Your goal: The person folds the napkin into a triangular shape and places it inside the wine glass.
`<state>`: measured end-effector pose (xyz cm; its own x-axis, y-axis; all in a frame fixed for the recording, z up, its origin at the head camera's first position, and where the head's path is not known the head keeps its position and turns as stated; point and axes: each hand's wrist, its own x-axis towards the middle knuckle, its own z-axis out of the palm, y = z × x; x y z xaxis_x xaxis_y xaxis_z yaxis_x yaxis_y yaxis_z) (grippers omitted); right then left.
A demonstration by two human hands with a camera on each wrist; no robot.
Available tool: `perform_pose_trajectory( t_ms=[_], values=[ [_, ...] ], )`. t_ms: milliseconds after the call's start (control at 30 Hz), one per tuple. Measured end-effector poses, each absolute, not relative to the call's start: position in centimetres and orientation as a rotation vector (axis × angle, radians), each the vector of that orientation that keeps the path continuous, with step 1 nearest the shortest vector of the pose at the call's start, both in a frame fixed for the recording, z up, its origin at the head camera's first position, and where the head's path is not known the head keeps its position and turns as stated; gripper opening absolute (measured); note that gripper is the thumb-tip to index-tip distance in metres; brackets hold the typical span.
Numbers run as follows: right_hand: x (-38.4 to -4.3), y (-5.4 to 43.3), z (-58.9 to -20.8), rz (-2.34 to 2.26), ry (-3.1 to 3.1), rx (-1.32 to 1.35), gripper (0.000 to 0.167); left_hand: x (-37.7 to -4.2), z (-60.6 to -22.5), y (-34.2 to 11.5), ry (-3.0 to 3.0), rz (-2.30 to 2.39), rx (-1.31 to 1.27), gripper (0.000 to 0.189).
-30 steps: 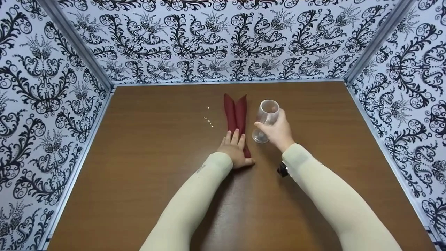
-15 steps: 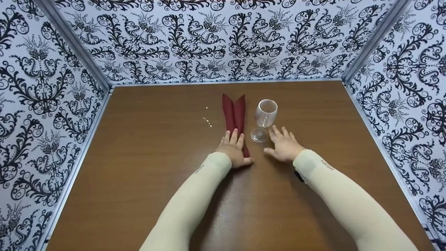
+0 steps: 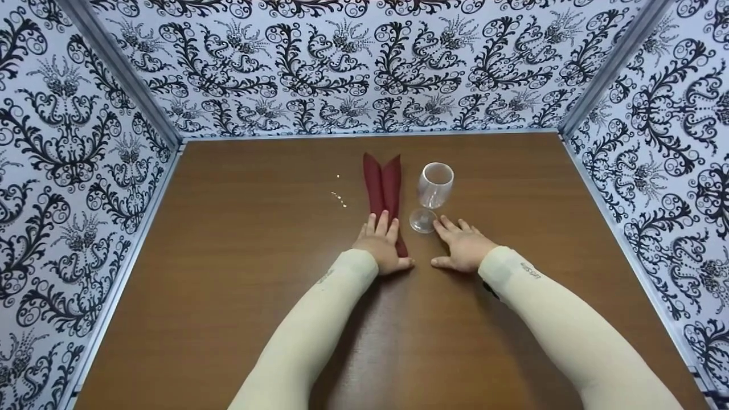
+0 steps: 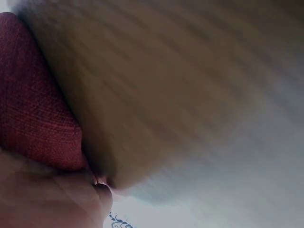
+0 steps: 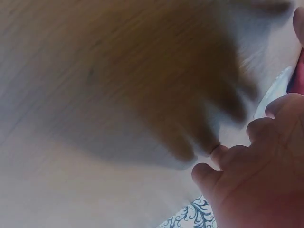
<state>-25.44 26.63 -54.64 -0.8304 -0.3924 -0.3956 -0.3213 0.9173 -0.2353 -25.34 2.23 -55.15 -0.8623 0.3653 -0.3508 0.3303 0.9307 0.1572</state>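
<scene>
A dark red folded cloth napkin [image 3: 383, 182] with two pointed tips lies lengthwise on the table. My left hand [image 3: 380, 247] rests flat over its near part, fingers straight and thumb out to the right; the palm hides some of the cloth. In the left wrist view the napkin's woven end [image 4: 40, 104] shows beside the palm. Just right of the napkin a clear stemmed wine glass [image 3: 435, 185] stands upright. My right hand [image 3: 464, 247] lies spread close to the table, its fingertips right at the glass's foot and its thumb pointing left. Nothing is in its grasp.
The brown wooden table [image 3: 239, 273] is enclosed at the back and sides by white panels [image 3: 319, 68] with black scrollwork, joined by grey metal posts. Several small pale specks [image 3: 340, 198] show on the table left of the napkin.
My right hand has let go of the wine glass, drawn back toward me and spread out low beside its foot. The glass stays standing. My left hand has stayed on the napkin.
</scene>
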Motion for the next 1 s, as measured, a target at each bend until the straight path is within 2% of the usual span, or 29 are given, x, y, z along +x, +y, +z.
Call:
perform_pose_trajectory(
  t_ms=[733, 1000],
  values=[
    [-24.95, 26.83, -54.72, -0.221, 2.635, -0.531, 0.107, -25.78, -54.77, 1.99, 2.690, 0.219, 0.422, 0.102],
    [-24.76, 26.91, -54.62, -0.222, 2.643, -0.545, 0.106, -26.15, -55.22, 2.09, 2.781, 0.239, 0.284, 0.072]
  ],
)
